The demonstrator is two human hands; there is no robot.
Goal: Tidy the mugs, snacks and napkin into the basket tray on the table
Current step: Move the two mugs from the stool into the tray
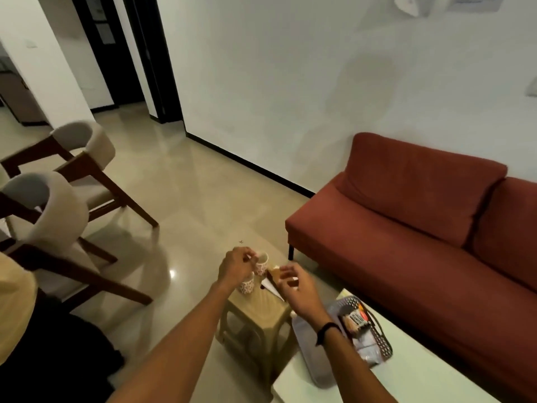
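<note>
Two white mugs with a red pattern stand on a small beige stool. My left hand has its fingers closed at the handle of the far mug; the near mug sits just below that hand. My right hand hovers with fingers apart over a brown snack packet and a white napkin. The grey basket tray lies on the white table at the right, holding snack packets.
A red sofa runs along the wall behind the table. Two upholstered wooden chairs stand at the left. A grey cloth or lid lies at the table's left edge under my right forearm. Shiny tiled floor lies beyond the stool.
</note>
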